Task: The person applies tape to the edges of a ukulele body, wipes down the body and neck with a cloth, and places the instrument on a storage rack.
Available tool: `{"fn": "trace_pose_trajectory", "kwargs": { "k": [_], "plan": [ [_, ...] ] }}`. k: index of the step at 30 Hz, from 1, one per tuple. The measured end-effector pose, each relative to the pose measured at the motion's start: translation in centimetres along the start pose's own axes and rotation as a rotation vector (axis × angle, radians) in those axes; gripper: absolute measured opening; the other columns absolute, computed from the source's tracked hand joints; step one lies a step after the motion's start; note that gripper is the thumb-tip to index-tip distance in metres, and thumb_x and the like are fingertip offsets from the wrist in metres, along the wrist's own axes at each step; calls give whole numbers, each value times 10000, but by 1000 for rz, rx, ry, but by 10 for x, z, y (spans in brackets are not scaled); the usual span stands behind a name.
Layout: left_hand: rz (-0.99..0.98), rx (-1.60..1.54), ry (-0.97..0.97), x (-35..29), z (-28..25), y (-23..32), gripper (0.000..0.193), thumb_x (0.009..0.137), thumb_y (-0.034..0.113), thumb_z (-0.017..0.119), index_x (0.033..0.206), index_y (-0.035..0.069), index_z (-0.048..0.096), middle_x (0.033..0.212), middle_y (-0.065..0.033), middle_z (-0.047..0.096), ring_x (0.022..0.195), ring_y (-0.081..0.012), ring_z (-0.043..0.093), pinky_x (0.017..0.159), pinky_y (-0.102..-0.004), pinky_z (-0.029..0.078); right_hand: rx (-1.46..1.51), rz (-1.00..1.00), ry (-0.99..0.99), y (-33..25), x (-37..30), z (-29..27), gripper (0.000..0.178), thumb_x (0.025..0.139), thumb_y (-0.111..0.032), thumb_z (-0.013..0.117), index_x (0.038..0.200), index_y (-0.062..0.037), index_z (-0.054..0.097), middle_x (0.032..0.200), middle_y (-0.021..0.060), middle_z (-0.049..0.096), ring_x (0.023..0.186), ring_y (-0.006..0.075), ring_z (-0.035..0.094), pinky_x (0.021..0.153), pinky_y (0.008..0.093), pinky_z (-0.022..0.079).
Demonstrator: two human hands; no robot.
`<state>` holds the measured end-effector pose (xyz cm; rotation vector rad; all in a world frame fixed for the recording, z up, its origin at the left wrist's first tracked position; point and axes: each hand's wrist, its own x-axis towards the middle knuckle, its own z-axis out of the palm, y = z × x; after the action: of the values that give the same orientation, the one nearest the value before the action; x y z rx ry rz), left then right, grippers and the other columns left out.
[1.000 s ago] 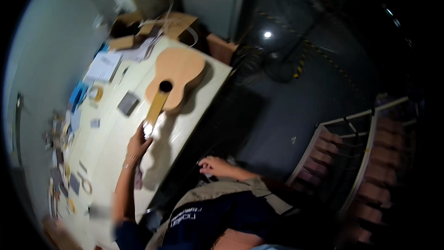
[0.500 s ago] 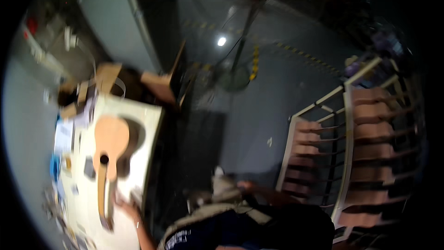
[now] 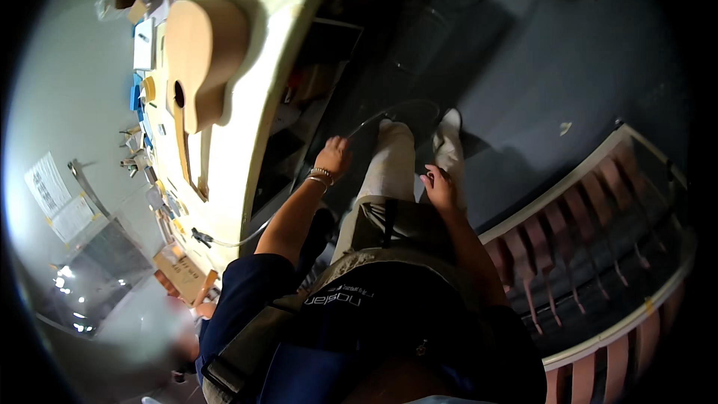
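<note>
Navy sleeve at near left; the left hand [image 3: 334,157] hangs off the tabletop's right edge, fingers curled, inner side hidden; cannot tell whether it grips anything. Right hand [image 3: 440,185] in front of the right leg, fingers loosely bent, grip relaxed, nothing seen in it. A brown-piece rack [image 3: 598,343] curves along the right, its far end cut by dark lens rim. Thin hose [image 3: 239,245] leaves a black fitting [image 3: 200,237] near the tabletop's near end, then is lost behind the left forearm; a similar line shows beyond the hand, link unclear.

Pale wooden guitar [image 3: 209,60] lies farther up the tabletop [image 3: 273,52], untouched, neck toward the near end; neck tip hard to read. Pale strip separates body from right edge. Small clutter crowds the left edge, mostly too small to sort. Grey floor [image 3: 538,90] gives moving room between tabletop and rack.
</note>
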<state>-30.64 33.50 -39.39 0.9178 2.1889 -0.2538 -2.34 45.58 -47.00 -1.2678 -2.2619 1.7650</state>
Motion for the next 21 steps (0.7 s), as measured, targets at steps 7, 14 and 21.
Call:
{"fn": "trace_pose_trajectory", "kwargs": {
  "k": [7,14,21],
  "plan": [
    [-163,278,259,85,54,-107,366,896,222,498,1215,42,502,1067,-153,589,923,-311,592,809,-393,474,189,83,55,29,26,66,246,824,-194,612,1042,-85,574,866,121,612,807,305,590,715,392,466],
    [-363,-386,825,121,29,-198,292,904,200,471,1065,-12,592,956,-138,602,829,-237,583,771,-332,460,220,-7,31,28,120,115,214,823,-164,618,1011,-71,573,835,117,621,784,281,609,688,376,481],
    [-480,38,910,174,17,-360,344,908,261,473,1076,-16,586,1032,-185,597,902,-255,590,809,-380,461,154,-71,-75,27,137,137,261,818,-180,629,1042,-62,567,906,116,620,805,259,612,719,352,482]
  ]
}}
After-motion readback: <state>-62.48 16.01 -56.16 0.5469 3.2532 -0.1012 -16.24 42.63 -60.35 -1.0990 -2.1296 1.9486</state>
